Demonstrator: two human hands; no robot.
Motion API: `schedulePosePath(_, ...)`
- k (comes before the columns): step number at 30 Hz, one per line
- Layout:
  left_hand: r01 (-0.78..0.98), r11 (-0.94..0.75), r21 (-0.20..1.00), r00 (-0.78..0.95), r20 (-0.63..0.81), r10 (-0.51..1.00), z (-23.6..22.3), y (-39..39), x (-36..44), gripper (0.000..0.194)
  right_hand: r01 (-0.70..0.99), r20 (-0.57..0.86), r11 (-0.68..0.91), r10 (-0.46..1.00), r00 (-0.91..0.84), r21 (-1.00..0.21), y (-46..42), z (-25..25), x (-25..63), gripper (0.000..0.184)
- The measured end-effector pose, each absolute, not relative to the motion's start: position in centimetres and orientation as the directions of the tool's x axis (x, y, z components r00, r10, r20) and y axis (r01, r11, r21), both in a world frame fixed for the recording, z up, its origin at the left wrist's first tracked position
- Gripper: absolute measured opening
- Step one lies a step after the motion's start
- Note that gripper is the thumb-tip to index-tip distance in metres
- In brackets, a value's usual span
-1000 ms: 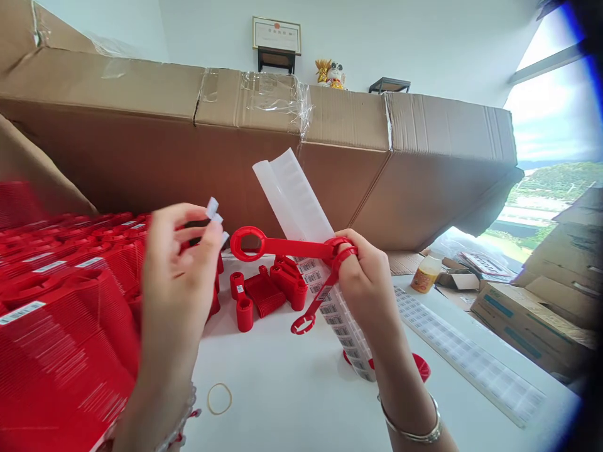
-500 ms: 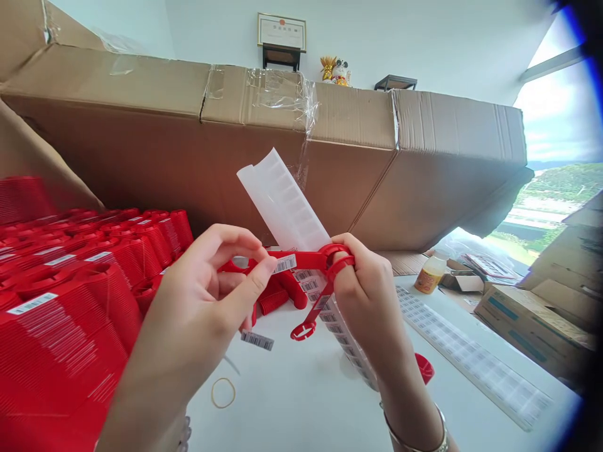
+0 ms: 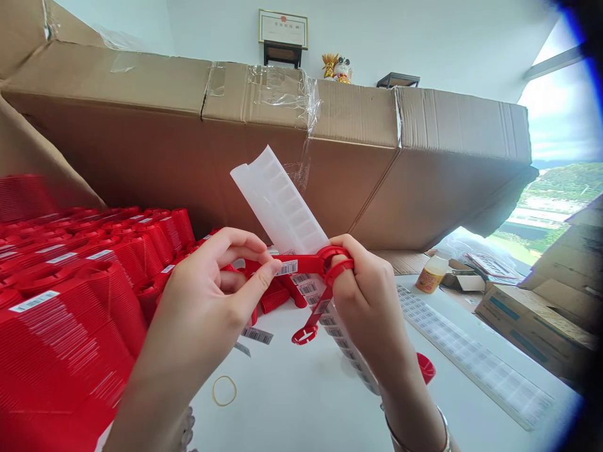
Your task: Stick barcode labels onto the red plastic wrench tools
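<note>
My left hand pinches the left end of a small white barcode label, which lies along a flat red plastic strip. My right hand is closed around the ringed ends of this strip and of a second red strip, which hangs down to a round end with a cross-shaped opening. A long sheet of barcode labels runs behind the strips, passing by my right hand; whether the fingers hold it too I cannot tell. Behind my left hand, more red pieces lie partly hidden.
Dense stacks of labelled red pieces fill the left side. On the white table lie a rubber band, loose labels and another label sheet. A bottle stands at right. A large cardboard box spans the back.
My left hand has shifted slightly right, and the label in its fingers now sits flatter along the red strip. My right hand keeps nearly the same place.
</note>
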State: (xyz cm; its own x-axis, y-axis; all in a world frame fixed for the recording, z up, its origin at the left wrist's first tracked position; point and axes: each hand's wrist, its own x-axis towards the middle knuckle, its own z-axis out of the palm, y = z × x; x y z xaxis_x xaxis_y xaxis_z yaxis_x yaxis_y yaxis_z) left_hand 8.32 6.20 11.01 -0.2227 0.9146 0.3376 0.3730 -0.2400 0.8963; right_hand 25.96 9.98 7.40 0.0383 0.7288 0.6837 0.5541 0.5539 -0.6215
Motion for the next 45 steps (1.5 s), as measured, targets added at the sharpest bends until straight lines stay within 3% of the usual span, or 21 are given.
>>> schedulePosePath(36, 0.466, -0.178, 0.867, -0.275, 0.333, 0.902, 10.6, 7.8, 9.0, 0.025, 0.519, 0.691, 0.579, 0.723, 0.031, -0.629, 10.0, 7.1, 25.4, 0.025)
schedulePosePath(41, 0.688, -0.060, 0.723, -0.376, 0.426, 0.823, 9.7, 9.5, 8.9, 0.045, 0.546, 0.692, 0.553, 0.719, 0.069, -0.629, 11.0, 7.0, 25.6, 0.023)
schedulePosePath(45, 0.802, -0.039, 0.596, -0.319, 0.482, 0.816, 8.9, 10.3, 8.7, 0.052, 0.524, 0.695, 0.563, 0.714, 0.082, -0.639, 12.0, 6.9, 25.7, 0.022)
